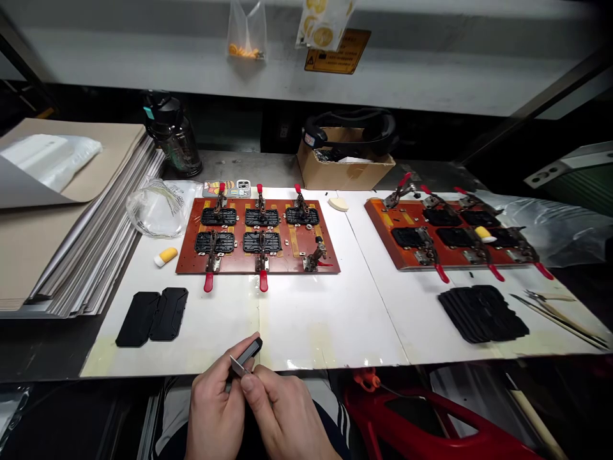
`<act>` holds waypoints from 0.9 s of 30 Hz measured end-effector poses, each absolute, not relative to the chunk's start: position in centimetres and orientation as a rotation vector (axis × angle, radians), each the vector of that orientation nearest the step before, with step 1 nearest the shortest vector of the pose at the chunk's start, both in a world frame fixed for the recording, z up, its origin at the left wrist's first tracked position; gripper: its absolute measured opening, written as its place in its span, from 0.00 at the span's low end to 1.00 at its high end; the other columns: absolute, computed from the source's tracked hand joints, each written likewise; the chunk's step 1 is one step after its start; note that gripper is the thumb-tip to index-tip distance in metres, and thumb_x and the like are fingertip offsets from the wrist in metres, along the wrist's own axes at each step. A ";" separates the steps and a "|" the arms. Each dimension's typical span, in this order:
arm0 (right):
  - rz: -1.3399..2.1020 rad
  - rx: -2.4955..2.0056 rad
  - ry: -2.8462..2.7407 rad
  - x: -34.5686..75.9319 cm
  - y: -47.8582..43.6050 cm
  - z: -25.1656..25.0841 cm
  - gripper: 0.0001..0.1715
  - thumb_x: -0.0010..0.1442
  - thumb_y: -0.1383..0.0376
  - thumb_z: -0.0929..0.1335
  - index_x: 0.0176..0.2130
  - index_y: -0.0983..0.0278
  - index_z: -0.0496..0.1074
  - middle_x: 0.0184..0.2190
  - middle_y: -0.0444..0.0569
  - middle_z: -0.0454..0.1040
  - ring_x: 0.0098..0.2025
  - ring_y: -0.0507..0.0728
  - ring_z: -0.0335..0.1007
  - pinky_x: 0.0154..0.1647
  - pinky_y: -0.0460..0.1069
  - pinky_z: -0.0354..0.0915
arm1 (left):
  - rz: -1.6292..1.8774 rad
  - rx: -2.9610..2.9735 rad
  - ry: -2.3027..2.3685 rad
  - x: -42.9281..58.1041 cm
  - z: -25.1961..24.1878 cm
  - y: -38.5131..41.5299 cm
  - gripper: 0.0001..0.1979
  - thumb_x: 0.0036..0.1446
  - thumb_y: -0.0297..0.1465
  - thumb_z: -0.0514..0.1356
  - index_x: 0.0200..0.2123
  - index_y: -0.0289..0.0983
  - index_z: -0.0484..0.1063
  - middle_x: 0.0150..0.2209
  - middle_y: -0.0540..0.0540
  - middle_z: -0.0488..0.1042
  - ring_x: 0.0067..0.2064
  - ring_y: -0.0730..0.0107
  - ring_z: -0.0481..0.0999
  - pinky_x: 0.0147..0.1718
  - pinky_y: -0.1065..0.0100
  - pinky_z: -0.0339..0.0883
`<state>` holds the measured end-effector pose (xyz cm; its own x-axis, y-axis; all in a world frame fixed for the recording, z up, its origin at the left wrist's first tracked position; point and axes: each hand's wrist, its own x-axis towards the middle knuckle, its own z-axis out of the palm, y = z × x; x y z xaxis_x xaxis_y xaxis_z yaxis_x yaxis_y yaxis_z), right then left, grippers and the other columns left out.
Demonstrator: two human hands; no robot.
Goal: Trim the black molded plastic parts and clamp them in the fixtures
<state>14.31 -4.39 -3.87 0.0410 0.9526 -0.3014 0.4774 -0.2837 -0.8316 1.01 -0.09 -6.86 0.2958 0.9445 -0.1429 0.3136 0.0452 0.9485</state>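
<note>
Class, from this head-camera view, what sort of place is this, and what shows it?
Probably a factory assembly bench: two orange-brown fixture plates with red-handled toggle clamps, and a stack of black moulded parts.

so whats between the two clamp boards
The head view shows a pale oval pad on the white work surface between the left board and the right board.

Left hand [215,409], right hand [287,409], holding black part [252,348]
</note>
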 end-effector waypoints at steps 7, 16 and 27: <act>1.205 -1.820 -1.401 14.3 -4.5 -3.9 0.29 0.70 0.47 0.54 0.26 0.62 0.58 0.20 0.41 0.62 0.22 0.49 0.53 0.25 0.48 0.42 | 0.742 1.535 1.231 1.2 -6.5 -0.2 0.18 0.62 0.30 0.58 0.54 0.41 0.76 0.48 0.45 0.82 0.45 0.63 0.83 0.44 0.70 0.78; 1.205 -1.888 -1.041 17.7 -4.5 -4.7 0.29 0.70 0.46 0.56 0.26 0.62 0.54 0.23 0.40 0.54 0.26 0.50 0.49 0.26 0.46 0.46 | 0.771 1.637 1.299 1.1 -5.2 -0.6 0.15 0.63 0.34 0.59 0.51 0.46 0.77 0.47 0.51 0.82 0.47 0.64 0.83 0.49 0.67 0.77; 1.374 -1.380 -0.848 17.4 -2.8 -3.2 0.17 0.64 0.51 0.68 0.41 0.61 0.68 0.25 0.39 0.61 0.26 0.50 0.56 0.27 0.45 0.56 | 0.665 1.629 1.159 1.1 -5.8 -0.8 0.15 0.64 0.32 0.58 0.52 0.44 0.75 0.49 0.47 0.81 0.48 0.63 0.82 0.48 0.67 0.77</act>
